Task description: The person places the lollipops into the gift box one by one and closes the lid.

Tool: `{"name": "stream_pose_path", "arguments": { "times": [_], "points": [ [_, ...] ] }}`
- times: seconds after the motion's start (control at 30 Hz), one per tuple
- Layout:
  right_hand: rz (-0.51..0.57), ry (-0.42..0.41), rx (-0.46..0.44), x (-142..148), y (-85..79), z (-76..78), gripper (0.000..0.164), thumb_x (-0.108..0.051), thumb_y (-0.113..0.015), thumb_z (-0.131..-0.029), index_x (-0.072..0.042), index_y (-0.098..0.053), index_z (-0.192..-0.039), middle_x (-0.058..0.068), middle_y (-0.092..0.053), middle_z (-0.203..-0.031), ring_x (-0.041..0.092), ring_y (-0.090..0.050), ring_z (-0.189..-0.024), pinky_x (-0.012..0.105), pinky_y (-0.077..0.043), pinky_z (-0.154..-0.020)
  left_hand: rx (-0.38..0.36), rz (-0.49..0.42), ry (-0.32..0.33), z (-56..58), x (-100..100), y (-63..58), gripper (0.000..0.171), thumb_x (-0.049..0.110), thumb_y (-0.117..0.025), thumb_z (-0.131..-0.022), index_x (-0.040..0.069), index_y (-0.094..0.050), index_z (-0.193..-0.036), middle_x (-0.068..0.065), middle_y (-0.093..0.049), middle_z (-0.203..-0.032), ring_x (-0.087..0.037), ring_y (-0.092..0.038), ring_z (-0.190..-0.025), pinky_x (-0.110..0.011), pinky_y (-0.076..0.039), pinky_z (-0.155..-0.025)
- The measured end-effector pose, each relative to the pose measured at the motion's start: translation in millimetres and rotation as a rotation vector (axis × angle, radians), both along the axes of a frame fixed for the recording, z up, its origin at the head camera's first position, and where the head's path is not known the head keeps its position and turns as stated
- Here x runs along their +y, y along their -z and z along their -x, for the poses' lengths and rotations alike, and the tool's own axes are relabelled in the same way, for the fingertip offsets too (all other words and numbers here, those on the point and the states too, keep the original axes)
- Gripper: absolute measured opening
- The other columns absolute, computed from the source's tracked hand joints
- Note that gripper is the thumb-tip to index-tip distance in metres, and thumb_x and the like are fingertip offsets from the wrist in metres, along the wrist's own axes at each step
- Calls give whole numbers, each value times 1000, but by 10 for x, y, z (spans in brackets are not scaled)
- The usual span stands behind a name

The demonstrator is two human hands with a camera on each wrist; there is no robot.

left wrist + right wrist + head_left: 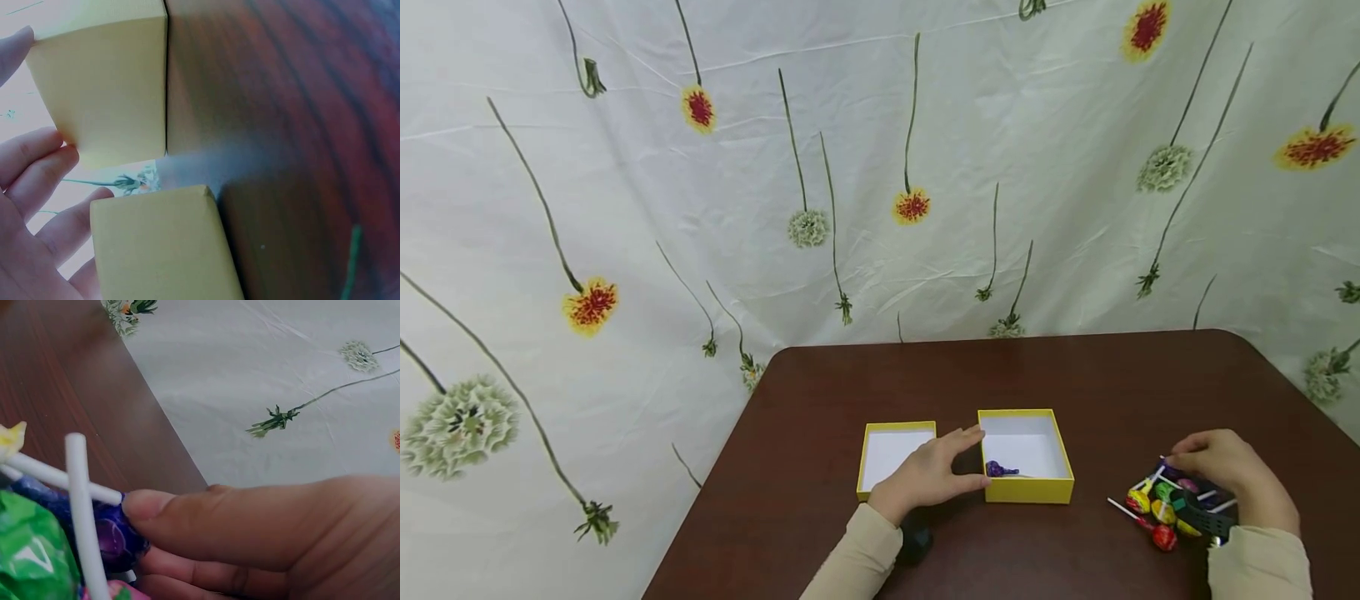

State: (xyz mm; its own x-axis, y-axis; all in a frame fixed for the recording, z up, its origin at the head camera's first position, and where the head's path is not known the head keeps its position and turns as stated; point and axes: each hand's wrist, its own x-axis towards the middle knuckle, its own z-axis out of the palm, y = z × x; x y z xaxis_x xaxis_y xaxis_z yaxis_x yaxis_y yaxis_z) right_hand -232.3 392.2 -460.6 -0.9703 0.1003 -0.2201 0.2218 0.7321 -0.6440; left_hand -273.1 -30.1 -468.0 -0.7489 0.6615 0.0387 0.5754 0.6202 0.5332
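Observation:
My left hand (928,473) reaches to the left side of a yellow box (1028,491) with a white inside, thumb and fingers spread and fingertips at its wall. A purple-wrapped lollipop (997,469) lies inside that box. On the right, my right hand (1240,475) is over a pile of lollipops. In the right wrist view, its thumb and fingers pinch a dark purple-wrapped lollipop (112,540), beside a green-wrapped lollipop (37,550) and crossing white sticks. A red lollipop (1164,537) lies at the pile's near edge, next to yellow ones. My right hand and wrist strap hide part of the pile.
A shallower yellow-edged white tray or lid (895,450) sits left of the box, partly behind my left hand. Everything stands on a dark brown table (820,392). Behind its far edge hangs a pale flower-print cloth (865,150).

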Motion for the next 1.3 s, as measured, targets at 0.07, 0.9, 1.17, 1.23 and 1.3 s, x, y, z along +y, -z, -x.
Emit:
{"name": "stream_pose_path", "arguments": {
  "times": [0.07,0.9,1.17,1.23,1.3],
  "points": [
    [34,-7,0,-27,2,5,33,-22,-70,-92,10,-69,-101,12,-67,-87,21,-61,-75,35,-51,-63,8,1,2,6,2,-6,71,53,-62,-95,22,-41,-155,3,-39,-160,-22,-39,-148,-45,-39,-117],
    [90,-42,8,-159,35,65,30,-16,-71,-92,12,-68,-103,10,-69,-89,17,-62,-66,35,-53,-59,-17,-15,-6,0,-3,9,70,52,-63,-95,23,-41,-155,3,-39,-160,-21,-37,-149,-45,-38,-117],
    [117,-37,27,-114,22,57,31,-16,-69,-93,12,-68,-105,14,-69,-94,18,-63,-71,34,-56,-60,-15,-8,-8,-3,2,16,70,52,-63,-95,23,-41,-155,3,-39,-160,-21,-37,-149,-45,-38,-117],
    [95,-41,35,-96,2,66,34,-20,-70,-93,11,-68,-106,17,-70,-96,19,-64,-75,37,-55,-63,-15,-7,-9,-4,3,10,70,52,-63,-95,23,-41,-155,3,-39,-160,-21,-37,-149,-45,-38,-117],
    [70,-45,48,-85,-21,75,38,-23,-70,-93,12,-68,-108,19,-70,-98,20,-65,-79,38,-55,-65,-10,-7,-10,-6,2,6,70,51,-63,-95,23,-41,-155,3,-39,-160,-21,-38,-148,-44,-38,-117]
  ]
}}
